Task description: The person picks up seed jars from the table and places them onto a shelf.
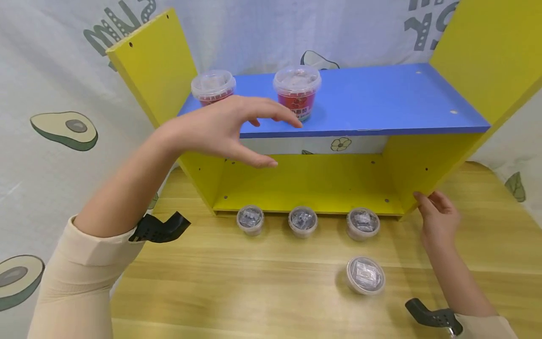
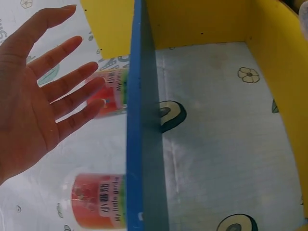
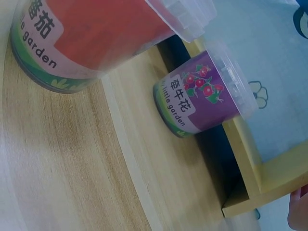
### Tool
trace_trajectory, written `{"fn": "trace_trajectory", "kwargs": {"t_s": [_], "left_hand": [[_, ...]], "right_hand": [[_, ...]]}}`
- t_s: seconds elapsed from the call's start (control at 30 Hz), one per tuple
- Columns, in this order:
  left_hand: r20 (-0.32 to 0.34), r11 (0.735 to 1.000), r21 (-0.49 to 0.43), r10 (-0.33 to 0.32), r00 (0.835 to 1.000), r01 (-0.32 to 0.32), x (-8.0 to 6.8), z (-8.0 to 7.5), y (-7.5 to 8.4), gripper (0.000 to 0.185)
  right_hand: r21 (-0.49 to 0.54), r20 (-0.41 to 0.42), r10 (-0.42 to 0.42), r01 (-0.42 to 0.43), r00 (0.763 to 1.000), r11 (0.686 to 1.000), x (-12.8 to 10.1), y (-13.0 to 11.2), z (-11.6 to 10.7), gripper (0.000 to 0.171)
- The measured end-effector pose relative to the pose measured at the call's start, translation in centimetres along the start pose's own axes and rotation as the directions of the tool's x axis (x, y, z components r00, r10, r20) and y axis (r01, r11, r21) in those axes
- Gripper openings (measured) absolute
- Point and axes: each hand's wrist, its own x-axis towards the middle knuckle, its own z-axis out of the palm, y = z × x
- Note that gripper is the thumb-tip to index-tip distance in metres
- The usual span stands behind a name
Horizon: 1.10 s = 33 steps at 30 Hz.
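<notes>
cloth backdrop [image 1: 262,28]: past my left hand [image 1: 224,125], behind everything. Soft by the look of it, so no real stop for a cup shoved back.
table [image 1: 237,292]: below both hands, carrying the shelf.
shelf [image 1: 313,183]: ahead of my left hand, to the left of my right hand [image 1: 440,221]. Upright.
right side panel [image 1: 499,52]: front edge low down, in my right hand. Light brace should do; tugging could rock the cups.
blue board [image 1: 372,99]: just beyond and below my left fingers. Front edge looks like the snag risk: come in level, thumb clear of it.
left hand state: thumb and fingers well apart, nothing held. Contact with the near cup: can't tell.
right hand state: thumb and fingers clamped on the panel edge.
near cup [image 1: 298,92]: upright on the board, at my left fingertips. Best hold, I reckon: round the body, thumb opposite fingers. If backing off: straight toward me, fingers spread.
far-left cup [image 1: 211,87]: upright on the board, behind my left knuckles, partly hidden. Mind the back of the hand.
row of three cups [image 1: 302,221]: on the table, below my left hand, at the shelf's foot.
front cup [image 1: 366,275]: on the table, left of my right forearm.
clear lid [image 1: 296,79]: on the near cup, above my fingertips. Don't lift by it; might pop.
</notes>
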Motion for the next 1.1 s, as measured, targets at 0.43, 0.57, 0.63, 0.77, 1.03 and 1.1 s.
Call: {"fn": "trace_trajectory", "kwargs": {"t_s": [0.43,0.57,0.63,0.77,1.03,1.1], "left_hand": [[0.102,0.997,-0.078,-0.020,0.995,0.028,-0.4,3.6,-0.6,0.057],[0.111,0.997,-0.071,-0.005,0.994,0.013,-0.3,4.6,-0.6,0.058],[0.116,0.997,-0.073,0.006,0.993,0.003,-0.2,5.2,-0.6,0.058],[0.140,0.996,-0.084,0.013,0.990,-0.001,0.1,6.7,-0.6,0.057],[0.236,0.997,-0.037,-0.061,0.970,0.072,0.5,10.7,-1.0,0.059],[0.251,0.996,-0.019,-0.077,0.965,0.084,0.5,11.6,-1.1,0.059]], "right_hand": [[0.020,-0.021,0.010,-0.010,1.000,1.000,0.2,-0.1,0.1,0.025],[0.018,-0.022,0.015,-0.014,1.000,1.000,0.2,-0.1,0.1,0.025],[0.017,-0.021,0.016,-0.015,1.000,1.000,0.2,-0.1,0.0,0.025],[0.018,-0.030,0.019,-0.018,0.999,1.000,0.2,-0.1,0.0,0.025],[0.016,-0.039,0.007,-0.006,0.999,1.000,0.1,-0.1,0.1,0.025],[0.022,-0.034,0.003,-0.002,0.999,1.000,0.1,-0.1,0.2,0.025]]}}
